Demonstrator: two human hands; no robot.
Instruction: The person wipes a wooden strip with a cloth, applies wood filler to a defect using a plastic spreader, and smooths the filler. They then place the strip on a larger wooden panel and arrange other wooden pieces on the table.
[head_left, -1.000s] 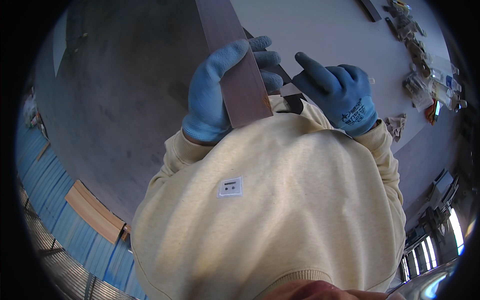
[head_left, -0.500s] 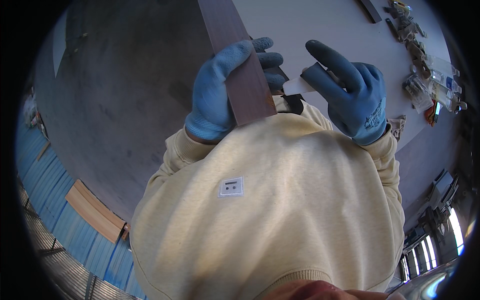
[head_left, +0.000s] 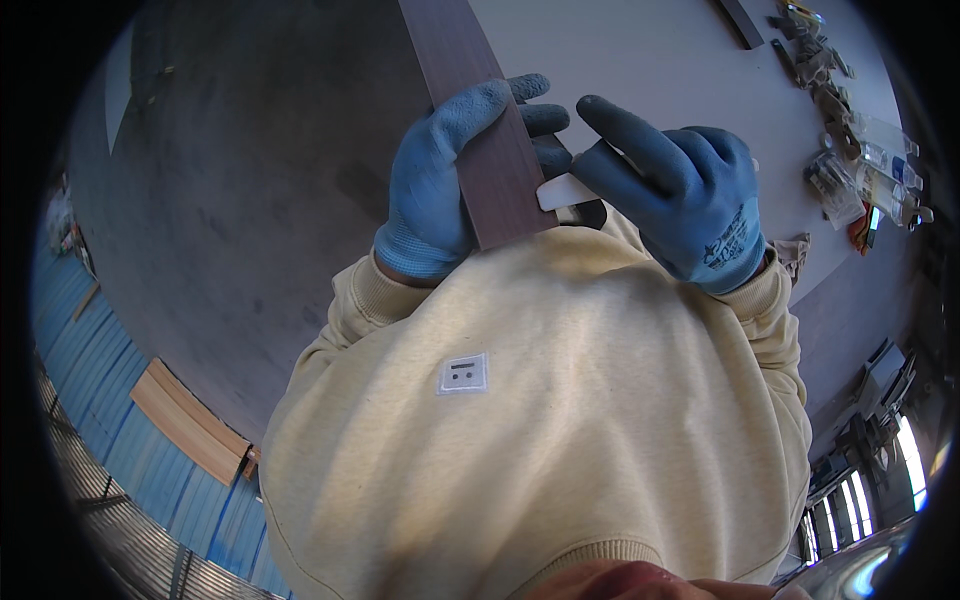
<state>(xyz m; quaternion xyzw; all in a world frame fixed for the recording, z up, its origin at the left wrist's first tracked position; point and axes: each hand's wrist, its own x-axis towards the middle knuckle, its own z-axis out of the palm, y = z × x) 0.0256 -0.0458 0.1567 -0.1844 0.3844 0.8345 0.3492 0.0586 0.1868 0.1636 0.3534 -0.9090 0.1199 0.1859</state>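
Observation:
A long dark brown wood-look board point(head_left: 497, 170) slants up and away from my chest. My left hand point(head_left: 432, 170), in a blue coated glove, wraps its near part, thumb across the face and fingers round the right edge. My right hand point(head_left: 680, 185), gloved alike, is closed on a thin white flat tool point(head_left: 563, 191), perhaps a scraper or putty knife. The tool's rounded tip lies at the board's right edge near its lower end; whether it touches, I cannot tell. My right index finger is stretched out. The rest of the tool is mostly hidden in the glove.
A pale table surface point(head_left: 620, 50) spreads ahead. Another dark strip point(head_left: 740, 22) lies on it at the far right. Along its right edge are clear plastic bottles point(head_left: 885, 160) and crumpled rags point(head_left: 815, 65). Wood-coloured boards point(head_left: 190, 420) rest on blue slats at the lower left.
My right hand has moved left, bringing the white tool's tip from beside the board to its right edge. The board and my left hand have barely shifted.

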